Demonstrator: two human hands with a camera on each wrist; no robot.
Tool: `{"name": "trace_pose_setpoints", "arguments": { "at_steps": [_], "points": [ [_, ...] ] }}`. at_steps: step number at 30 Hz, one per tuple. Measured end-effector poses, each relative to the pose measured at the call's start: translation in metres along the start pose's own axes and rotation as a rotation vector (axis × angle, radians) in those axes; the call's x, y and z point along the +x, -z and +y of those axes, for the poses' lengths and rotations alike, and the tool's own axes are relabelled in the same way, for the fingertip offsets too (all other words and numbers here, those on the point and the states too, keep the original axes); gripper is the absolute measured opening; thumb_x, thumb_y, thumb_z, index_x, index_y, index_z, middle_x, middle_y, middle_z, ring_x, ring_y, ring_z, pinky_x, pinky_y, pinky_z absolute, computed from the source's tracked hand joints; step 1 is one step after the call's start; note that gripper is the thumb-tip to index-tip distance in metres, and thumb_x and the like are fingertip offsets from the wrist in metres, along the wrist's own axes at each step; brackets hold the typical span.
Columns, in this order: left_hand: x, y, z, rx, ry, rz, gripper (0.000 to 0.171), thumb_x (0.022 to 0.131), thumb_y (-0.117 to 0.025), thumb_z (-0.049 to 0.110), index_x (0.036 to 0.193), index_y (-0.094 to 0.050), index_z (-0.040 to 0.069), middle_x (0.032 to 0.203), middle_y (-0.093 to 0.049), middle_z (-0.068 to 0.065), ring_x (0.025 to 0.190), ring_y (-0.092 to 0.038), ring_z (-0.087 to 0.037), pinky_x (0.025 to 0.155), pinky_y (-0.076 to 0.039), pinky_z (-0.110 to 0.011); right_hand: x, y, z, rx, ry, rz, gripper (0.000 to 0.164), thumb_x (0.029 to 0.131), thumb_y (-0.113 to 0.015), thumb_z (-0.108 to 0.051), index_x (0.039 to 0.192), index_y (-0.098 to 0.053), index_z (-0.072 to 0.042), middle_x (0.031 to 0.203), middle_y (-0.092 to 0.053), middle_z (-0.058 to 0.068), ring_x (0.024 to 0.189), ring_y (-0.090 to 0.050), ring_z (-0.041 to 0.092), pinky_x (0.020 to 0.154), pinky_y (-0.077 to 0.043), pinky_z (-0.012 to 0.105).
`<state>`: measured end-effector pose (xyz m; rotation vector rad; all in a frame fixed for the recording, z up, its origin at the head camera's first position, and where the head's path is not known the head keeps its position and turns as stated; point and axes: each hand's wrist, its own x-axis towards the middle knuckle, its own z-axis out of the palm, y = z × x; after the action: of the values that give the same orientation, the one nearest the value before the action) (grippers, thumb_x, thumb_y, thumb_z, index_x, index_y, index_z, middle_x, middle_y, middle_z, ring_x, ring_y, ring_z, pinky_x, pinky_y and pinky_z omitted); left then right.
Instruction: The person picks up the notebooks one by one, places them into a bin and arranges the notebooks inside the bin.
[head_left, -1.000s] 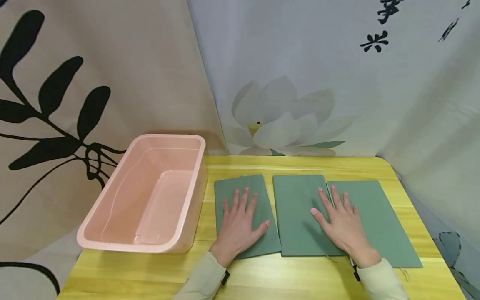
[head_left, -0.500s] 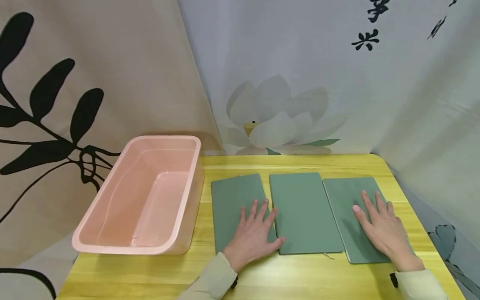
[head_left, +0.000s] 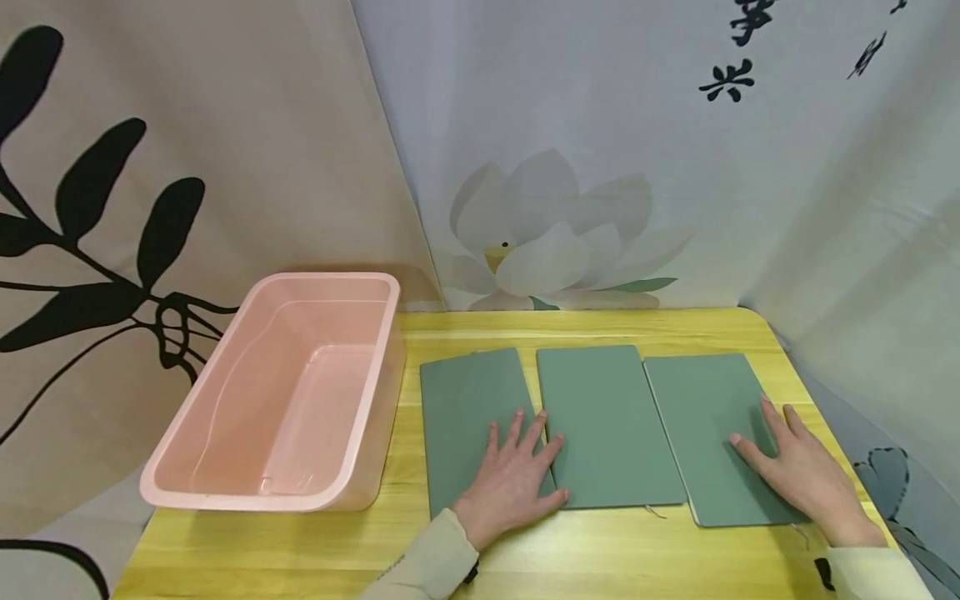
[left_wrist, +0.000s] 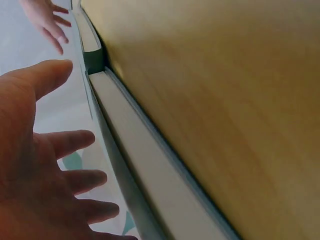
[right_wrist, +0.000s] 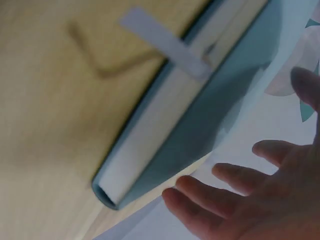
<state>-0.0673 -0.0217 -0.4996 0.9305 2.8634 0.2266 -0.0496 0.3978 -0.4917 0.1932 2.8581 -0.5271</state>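
Note:
Three green hardcover books lie flat in a row: the left book (head_left: 465,408), the middle book (head_left: 607,400) and the right book (head_left: 697,417). My left hand (head_left: 510,487) spreads its straight fingers over the seam between the left and middle books. In the left wrist view, cream page edges (left_wrist: 142,155) show beside that hand. At the far right, my right hand (head_left: 813,479) hovers over or touches the outer edge of the right book; contact is hard to tell. A pale ribbon (right_wrist: 165,42) pokes out of this book's pages in the right wrist view.
A pink plastic tub (head_left: 378,367), with nothing inside, stands left of the books on the yellow wooden table (head_left: 570,554). Printed curtains (head_left: 600,108) hang behind the table and along its sides.
My right hand has moved right, from the seam between the middle and right books to the right book's outer edge. My left hand has shifted slightly right and nearer.

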Motion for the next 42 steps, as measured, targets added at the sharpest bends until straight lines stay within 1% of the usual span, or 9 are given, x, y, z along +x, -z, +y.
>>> {"name": "trace_pose_setpoints", "arguments": {
  "at_steps": [7, 10, 13, 19, 24, 30, 32, 38, 42],
  "points": [
    [0.000, -0.005, -0.001, -0.002, -0.015, -0.013, 0.071, 0.094, -0.064, 0.065, 0.153, -0.055, 0.026, 0.166, -0.035, -0.013, 0.151, -0.029, -0.045, 0.112, -0.032, -0.072, 0.007, -0.003, 0.003, -0.072, -0.022, 0.042, 0.110, 0.098, -0.056, -0.067, 0.152, -0.019, 0.022, 0.134, -0.036, 0.057, 0.106, -0.049, 0.070, 0.079, -0.047, 0.071],
    [0.000, -0.006, -0.001, -0.006, -0.015, -0.016, 0.071, 0.094, -0.065, 0.065, 0.153, -0.055, 0.026, 0.165, -0.037, -0.013, 0.151, -0.030, -0.044, 0.113, -0.032, -0.071, 0.013, 0.000, 0.006, -0.072, -0.021, 0.029, 0.114, 0.095, -0.063, -0.066, 0.148, -0.022, 0.027, 0.125, -0.038, 0.059, 0.099, -0.052, 0.069, 0.073, -0.049, 0.067],
    [0.001, -0.007, -0.002, -0.013, -0.012, -0.028, 0.071, 0.094, -0.064, 0.065, 0.153, -0.054, 0.027, 0.165, -0.036, -0.012, 0.152, -0.029, -0.043, 0.113, -0.032, -0.071, 0.020, 0.005, 0.012, -0.033, -0.042, -0.039, 0.125, 0.092, -0.066, -0.068, 0.149, -0.010, 0.028, 0.124, -0.031, 0.062, 0.101, -0.049, 0.070, 0.073, -0.051, 0.065],
    [0.002, -0.005, -0.003, -0.030, -0.003, -0.050, 0.071, 0.094, -0.066, 0.064, 0.153, -0.054, 0.028, 0.166, -0.036, -0.010, 0.153, -0.028, -0.042, 0.114, -0.031, -0.070, 0.032, 0.017, 0.026, 0.158, 0.030, -0.202, 0.127, 0.095, -0.071, -0.053, 0.155, 0.023, 0.008, 0.144, -0.008, 0.060, 0.123, -0.032, 0.076, 0.082, -0.050, 0.067],
    [0.002, -0.005, -0.003, -0.041, 0.005, -0.047, 0.072, 0.093, -0.067, 0.064, 0.153, -0.054, 0.028, 0.165, -0.036, -0.010, 0.153, -0.027, -0.042, 0.114, -0.030, -0.071, 0.034, 0.028, 0.031, 0.276, 0.106, -0.288, 0.115, 0.100, -0.070, -0.038, 0.159, 0.023, -0.003, 0.152, 0.006, 0.054, 0.129, -0.019, 0.077, 0.087, -0.046, 0.071],
    [0.003, -0.006, -0.002, -0.060, 0.006, -0.053, 0.072, 0.092, -0.068, 0.064, 0.153, -0.054, 0.027, 0.166, -0.036, -0.010, 0.153, -0.026, -0.042, 0.114, -0.029, -0.071, 0.026, 0.038, 0.035, 0.305, 0.140, -0.261, 0.099, 0.105, -0.063, -0.035, 0.164, 0.011, -0.008, 0.157, 0.004, 0.050, 0.129, -0.029, 0.074, 0.083, -0.053, 0.061],
    [0.003, -0.006, -0.002, -0.063, 0.007, -0.053, 0.072, 0.092, -0.068, 0.063, 0.153, -0.054, 0.027, 0.166, -0.035, -0.010, 0.153, -0.026, -0.042, 0.114, -0.029, -0.071, 0.022, 0.041, 0.036, 0.333, 0.134, -0.247, 0.093, 0.107, -0.059, -0.037, 0.165, 0.009, -0.012, 0.160, 0.008, 0.045, 0.132, -0.024, 0.074, 0.086, -0.052, 0.064],
    [0.002, -0.006, -0.002, -0.066, 0.006, -0.044, 0.072, 0.092, -0.069, 0.062, 0.153, -0.054, 0.027, 0.166, -0.035, -0.011, 0.153, -0.026, -0.042, 0.115, -0.029, -0.071, 0.011, 0.048, 0.033, 0.449, 0.162, -0.195, 0.079, 0.110, -0.051, -0.039, 0.167, 0.002, -0.026, 0.169, 0.014, 0.021, 0.144, 0.008, 0.067, 0.098, -0.018, 0.086],
    [0.002, -0.007, -0.002, -0.061, 0.004, -0.038, 0.072, 0.093, -0.069, 0.063, 0.153, -0.053, 0.027, 0.165, -0.036, -0.011, 0.153, -0.026, -0.042, 0.114, -0.029, -0.071, 0.003, 0.050, 0.030, 0.475, 0.186, -0.154, 0.074, 0.111, -0.049, -0.037, 0.167, -0.002, -0.029, 0.171, 0.012, 0.014, 0.150, 0.013, 0.055, 0.099, -0.017, 0.085]
  ]
}}
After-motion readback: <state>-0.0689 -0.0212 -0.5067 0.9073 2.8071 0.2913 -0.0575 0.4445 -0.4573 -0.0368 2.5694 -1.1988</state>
